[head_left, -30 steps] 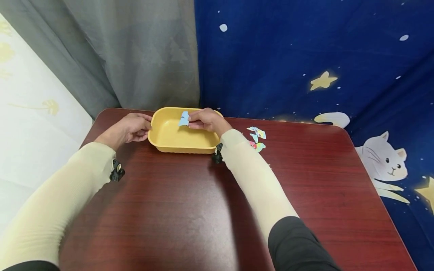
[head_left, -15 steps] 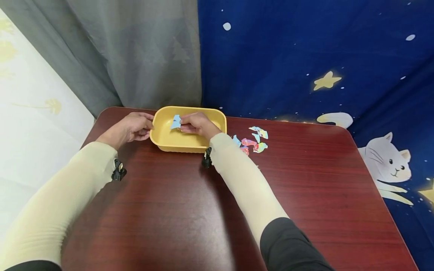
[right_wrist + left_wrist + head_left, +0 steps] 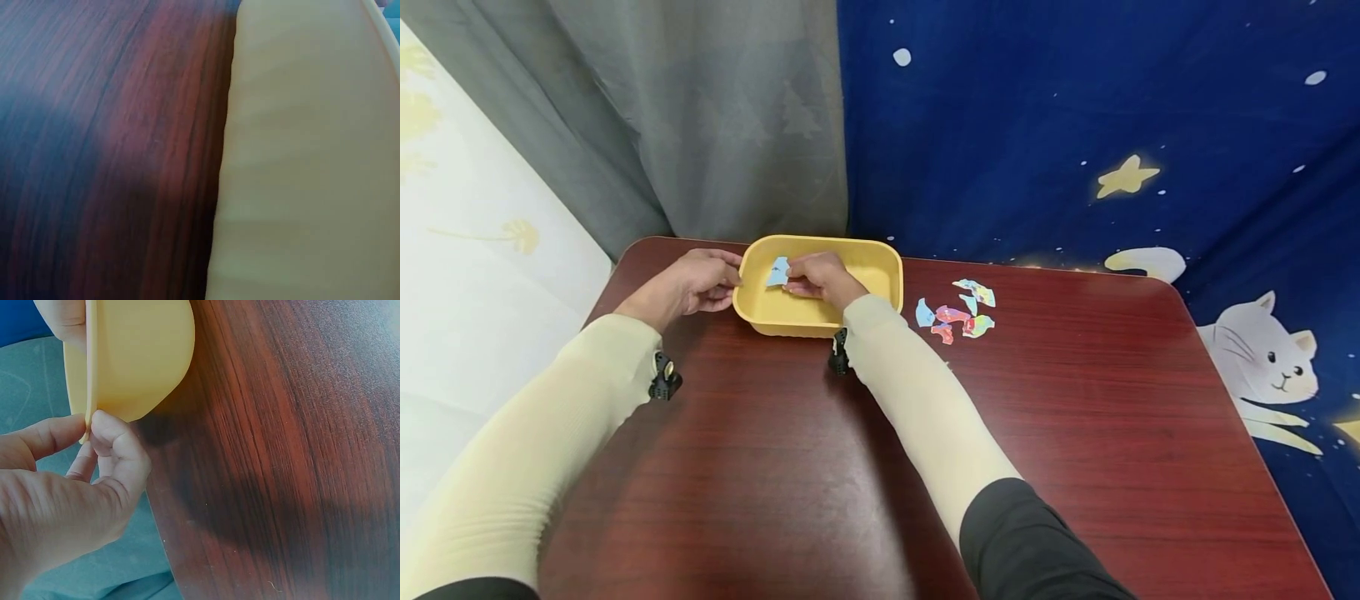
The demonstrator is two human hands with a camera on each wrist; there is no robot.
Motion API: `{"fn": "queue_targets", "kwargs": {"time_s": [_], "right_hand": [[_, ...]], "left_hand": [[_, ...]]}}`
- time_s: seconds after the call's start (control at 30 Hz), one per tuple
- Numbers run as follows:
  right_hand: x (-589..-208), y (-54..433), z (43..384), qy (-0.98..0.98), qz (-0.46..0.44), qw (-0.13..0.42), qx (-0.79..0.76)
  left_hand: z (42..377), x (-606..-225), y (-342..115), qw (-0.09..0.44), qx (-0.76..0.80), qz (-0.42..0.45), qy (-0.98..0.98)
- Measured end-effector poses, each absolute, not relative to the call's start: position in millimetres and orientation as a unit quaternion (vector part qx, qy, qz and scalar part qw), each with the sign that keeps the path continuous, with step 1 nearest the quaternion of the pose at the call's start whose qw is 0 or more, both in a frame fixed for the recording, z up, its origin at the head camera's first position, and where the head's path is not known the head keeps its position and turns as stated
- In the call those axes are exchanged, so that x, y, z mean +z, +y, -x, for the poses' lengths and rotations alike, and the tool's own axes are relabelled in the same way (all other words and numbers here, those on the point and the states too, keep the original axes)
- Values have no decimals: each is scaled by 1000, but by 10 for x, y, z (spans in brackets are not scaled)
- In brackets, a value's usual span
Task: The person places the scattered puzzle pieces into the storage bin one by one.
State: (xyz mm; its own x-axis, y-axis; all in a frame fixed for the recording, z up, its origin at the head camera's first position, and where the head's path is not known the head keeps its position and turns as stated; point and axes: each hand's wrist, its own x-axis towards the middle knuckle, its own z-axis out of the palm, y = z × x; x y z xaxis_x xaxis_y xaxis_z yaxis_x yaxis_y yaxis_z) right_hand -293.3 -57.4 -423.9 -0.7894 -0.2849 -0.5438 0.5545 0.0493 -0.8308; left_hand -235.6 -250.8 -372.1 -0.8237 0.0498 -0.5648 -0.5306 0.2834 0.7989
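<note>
A yellow plastic basin (image 3: 872, 287) stands at the back of the table. My left hand (image 3: 703, 282) pinches its left rim; the left wrist view shows thumb and fingers of the left hand (image 3: 81, 469) on both sides of the rim (image 3: 92, 375). Inside the basin's left half, my right hand (image 3: 822, 277) pinches a small light-blue paper piece (image 3: 778, 272) with a dark mark, held by its right edge. The right wrist view shows only the basin's outer wall (image 3: 312, 150), not the hand.
Right of the basin lie several torn-looking paper pieces, among them a light-blue piece (image 3: 924, 313), a pink piece (image 3: 952, 314) and a yellow-green piece (image 3: 978, 326). The dark red wooden table (image 3: 1112, 433) ends at the back near grey and blue curtains (image 3: 1000, 125).
My right hand has moved left within the basin, carrying the light-blue paper piece toward its left end. The paper pieces on the table have come into fuller view. My left hand keeps its grip.
</note>
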Motion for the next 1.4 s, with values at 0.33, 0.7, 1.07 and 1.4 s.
{"fn": "queue_targets", "kwargs": {"time_s": [0.33,0.7,1.07,1.4], "right_hand": [[-4270,-689,2866,706,-129,251,-649],[-4152,-708,2870,740,-181,221,-609],[-4091,-435,2848,682,-138,292,-656],[-3953,-257,2823,669,-126,316,-660]], "left_hand": [[2367,-3726,-2507,253,575,161,761],[2367,-3699,-2487,254,573,159,763],[2369,-3722,-2489,259,567,161,765],[2362,-3728,-2526,262,572,159,760]]}}
